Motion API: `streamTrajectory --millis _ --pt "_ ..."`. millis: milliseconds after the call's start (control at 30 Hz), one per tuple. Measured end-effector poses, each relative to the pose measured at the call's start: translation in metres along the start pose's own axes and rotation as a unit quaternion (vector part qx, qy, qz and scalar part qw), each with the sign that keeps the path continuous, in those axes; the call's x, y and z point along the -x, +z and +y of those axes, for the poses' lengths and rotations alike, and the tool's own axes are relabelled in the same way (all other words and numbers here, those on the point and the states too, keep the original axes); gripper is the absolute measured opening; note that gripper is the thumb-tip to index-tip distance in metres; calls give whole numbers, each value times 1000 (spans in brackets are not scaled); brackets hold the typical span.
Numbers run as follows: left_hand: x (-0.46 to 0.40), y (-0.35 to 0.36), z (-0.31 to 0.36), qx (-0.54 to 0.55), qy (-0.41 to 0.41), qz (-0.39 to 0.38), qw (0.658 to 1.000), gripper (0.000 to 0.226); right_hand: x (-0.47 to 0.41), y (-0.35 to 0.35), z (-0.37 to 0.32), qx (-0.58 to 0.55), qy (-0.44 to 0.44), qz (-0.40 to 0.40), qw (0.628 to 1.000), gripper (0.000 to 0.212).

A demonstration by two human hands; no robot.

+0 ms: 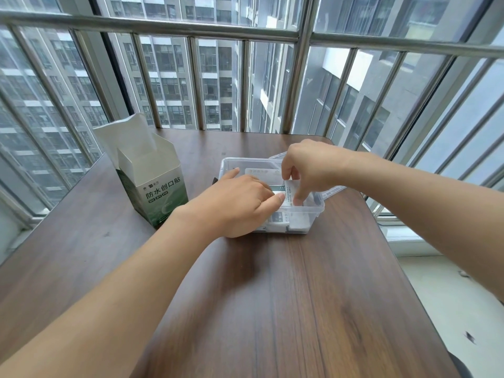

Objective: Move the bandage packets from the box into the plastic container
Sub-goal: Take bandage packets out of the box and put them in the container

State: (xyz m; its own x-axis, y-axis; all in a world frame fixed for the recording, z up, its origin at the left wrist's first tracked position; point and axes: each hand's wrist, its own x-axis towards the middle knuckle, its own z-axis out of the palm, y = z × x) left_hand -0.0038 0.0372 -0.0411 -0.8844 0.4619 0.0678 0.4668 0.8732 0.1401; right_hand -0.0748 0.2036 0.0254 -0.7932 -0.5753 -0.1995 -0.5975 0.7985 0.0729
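Here, nearest you, the bare brown surface point(272, 296) fills the lower half of the frame, and both your forearms run up over it to meet at centre. Your left hand point(240, 203) lies over the near-left part of the plastic container point(316, 214), fingers fairly straight and pressing down on the bandage packets point(293, 193) already inside. Your right hand point(308, 167) comes in from the right, above the tub, pinching the upper edge of one packet between thumb and fingertips; that packet stands tilted, its long axis running near to far. So both hands are at the packets, directly over the tub. The box point(155, 184) stands further off at centre left, upright, flaps open, just beside the container; whether any packets remain in it, you cannot tell. Your left hand is the nearer one for the next reach.
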Motion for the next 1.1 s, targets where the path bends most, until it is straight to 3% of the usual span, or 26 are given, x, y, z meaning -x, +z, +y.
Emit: streamTrajectory --millis 300,533,633,800,900,967,1033,1100 --pt "0 1 -1 6 -6 3 1000 86 9 1 9 -56 -24 54 997 34" --pt "2 -2 2 8 -21 -12 1000 89 14 -18 24 -136 -20 -19 990 14" --pt "3 -3 3 9 -25 -18 999 90 11 -23 29 -158 -15 -21 987 11" --pt "4 -5 5 12 -28 -14 999 90 12 -44 33 -184 -18 -92 979 9" --pt "5 -8 5 81 -38 20 996 89 19 -69 40 -202 -20 -46 978 5" --pt "9 -15 10 209 -76 116 968 80 26 -81 42 -255 -20 53 965 6" --pt "12 -24 13 324 -127 218 912 53 30 -80 35 -311 -40 133 940 13" --pt "12 -36 11 428 -144 212 867 31 27 -69 20 -323 -70 139 934 19"
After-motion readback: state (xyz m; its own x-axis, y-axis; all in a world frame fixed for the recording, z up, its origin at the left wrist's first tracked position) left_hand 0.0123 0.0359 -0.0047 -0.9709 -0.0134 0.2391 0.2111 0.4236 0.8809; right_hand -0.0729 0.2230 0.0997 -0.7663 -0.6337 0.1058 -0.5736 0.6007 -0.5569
